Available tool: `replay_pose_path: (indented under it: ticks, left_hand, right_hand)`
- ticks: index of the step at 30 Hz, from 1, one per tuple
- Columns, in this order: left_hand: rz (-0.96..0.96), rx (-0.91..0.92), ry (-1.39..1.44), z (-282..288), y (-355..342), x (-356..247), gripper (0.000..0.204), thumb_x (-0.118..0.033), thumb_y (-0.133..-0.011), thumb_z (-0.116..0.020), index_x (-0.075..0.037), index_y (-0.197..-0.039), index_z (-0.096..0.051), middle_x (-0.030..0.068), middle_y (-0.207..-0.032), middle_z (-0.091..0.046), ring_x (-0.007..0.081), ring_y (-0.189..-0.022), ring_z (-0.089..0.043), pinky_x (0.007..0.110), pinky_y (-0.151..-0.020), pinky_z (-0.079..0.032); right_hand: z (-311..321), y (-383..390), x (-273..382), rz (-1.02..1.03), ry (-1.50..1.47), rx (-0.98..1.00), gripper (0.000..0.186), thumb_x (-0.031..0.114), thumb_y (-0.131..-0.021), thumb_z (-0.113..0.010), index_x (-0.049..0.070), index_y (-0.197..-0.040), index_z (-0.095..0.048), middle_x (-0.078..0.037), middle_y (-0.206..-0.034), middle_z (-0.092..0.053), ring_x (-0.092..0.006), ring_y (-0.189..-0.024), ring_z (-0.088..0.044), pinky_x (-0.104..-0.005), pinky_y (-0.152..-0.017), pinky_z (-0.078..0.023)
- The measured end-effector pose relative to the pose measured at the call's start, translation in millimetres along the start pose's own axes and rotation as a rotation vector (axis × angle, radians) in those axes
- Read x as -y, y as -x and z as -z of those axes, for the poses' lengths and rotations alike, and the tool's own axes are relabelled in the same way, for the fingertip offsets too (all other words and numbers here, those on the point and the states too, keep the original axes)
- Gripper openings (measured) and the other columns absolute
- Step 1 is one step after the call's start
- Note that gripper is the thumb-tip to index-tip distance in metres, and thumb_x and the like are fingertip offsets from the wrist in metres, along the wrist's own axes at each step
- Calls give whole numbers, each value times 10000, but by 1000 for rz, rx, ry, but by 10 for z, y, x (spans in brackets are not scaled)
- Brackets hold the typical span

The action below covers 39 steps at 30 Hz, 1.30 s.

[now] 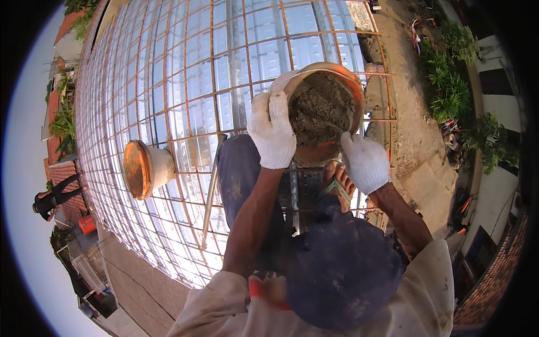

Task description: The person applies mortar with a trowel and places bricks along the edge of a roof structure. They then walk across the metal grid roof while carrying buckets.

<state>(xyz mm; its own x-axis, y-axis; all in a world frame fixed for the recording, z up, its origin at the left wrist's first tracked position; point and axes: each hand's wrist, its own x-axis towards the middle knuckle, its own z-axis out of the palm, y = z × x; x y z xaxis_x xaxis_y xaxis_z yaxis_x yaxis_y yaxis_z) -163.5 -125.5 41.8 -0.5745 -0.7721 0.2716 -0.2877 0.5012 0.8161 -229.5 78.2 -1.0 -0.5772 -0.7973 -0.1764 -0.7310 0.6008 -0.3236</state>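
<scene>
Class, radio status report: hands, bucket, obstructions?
Left hand at left side of bucket, right hand at its rim. Grey mix inside. Second bucket at left, clear of hands.

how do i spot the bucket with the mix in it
Find the grid of rusty bars over shiny metal sheeting. Near its right edge, between the person's gloved left hand and right hand, is a tilted bucket. Unlike the other bucket, off to the left, its mouth shows a mass of grey mix.

Cannot see the floor of the bucket (315,154) under the mix (321,101), nor the heel of the foot (328,175) behind the knee (342,269). Lose the mesh (212,33) past the top edge, the shirt (208,303) past the bottom. Cannot make out the far person (55,195) well.
</scene>
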Motion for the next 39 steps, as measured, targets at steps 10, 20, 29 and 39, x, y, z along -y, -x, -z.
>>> replay_pose_path:
  ticks: [10, 20, 29, 39]
  left_hand:
    - [20, 23, 24, 2, 70, -24, 251, -212, -1068, -600, 23, -1040, -684, 186, -851, -633, 325, -764, -628, 421, -734, -504]
    - [-11, -14, 44, -50, 105, 42, 249, -194, -1063, -610, 44, -1054, -683, 196, -886, -652, 336, -772, -648, 411, -733, -511]
    - [23, -45, -6, -18, -27, 47, 306, -238, -1105, -530, 35, -1072, -664, 174, -879, -613, 313, -799, -580, 407, -806, -491]
    - [229, -1, 66, 107, -736, 586, 481, -395, -1130, -483, 50, -1041, -641, 120, -858, -629, 185, -814, -536, 375, -780, -488]
  right_hand:
    - [199, 46, -95, -57, -347, 256, 262, 261, -964, -707, 7, -996, -646, -248, -884, -681, -475, -881, -678, -531, -756, -534]
    - [63, -74, -236, -14, -486, 275, 305, 290, -947, -694, -15, -929, -684, -265, -797, -677, -489, -819, -683, -553, -742, -543]
    - [179, 7, -47, 38, -723, 207, 305, 258, -950, -763, -12, -883, -639, -241, -774, -660, -451, -759, -687, -488, -679, -542]
    - [354, 32, -227, 20, -1010, 71, 276, 277, -962, -746, 7, -970, -688, -225, -803, -689, -399, -743, -699, -458, -701, -552]
